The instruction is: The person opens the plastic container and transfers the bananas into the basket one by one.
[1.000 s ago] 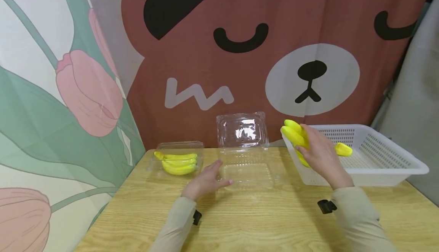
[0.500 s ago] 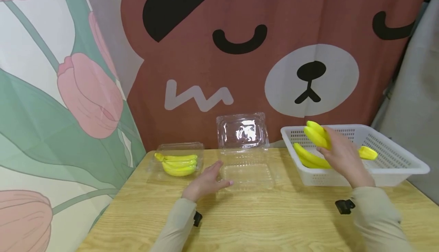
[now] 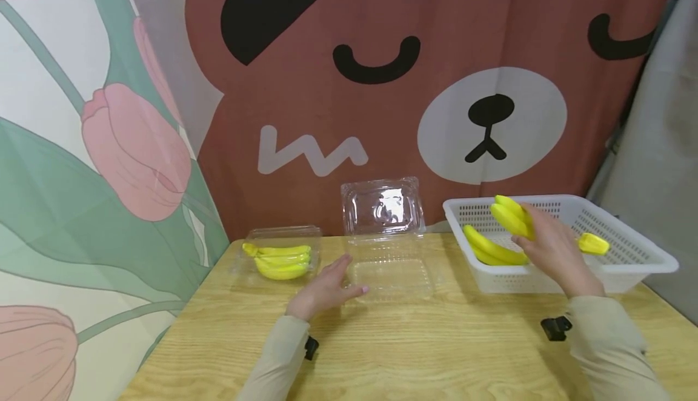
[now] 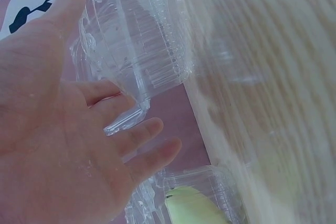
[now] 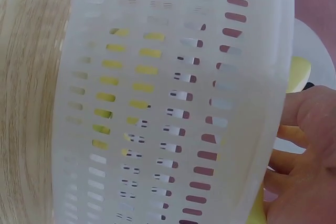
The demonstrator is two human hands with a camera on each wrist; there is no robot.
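My right hand grips a bunch of yellow bananas over the white basket. Their tips point left and up, and the stem end shows to the right of the hand; the middle is hidden by the palm. Another yellow banana lies in the basket along its left wall, partly covered by the hand. My left hand, fingers spread and holding nothing, is at the left edge of a clear hinged clamshell box. This box's lid stands raised.
Left of the left hand stands another clear box with a banana bunch inside. Everything rests on a wooden table. A curtain with a bear print hangs right behind the boxes and basket.
My right hand has carried the banana bunch rightward from the basket's left rim to over its inside, uncovering more of the banana lying there. The left hand has stayed put.
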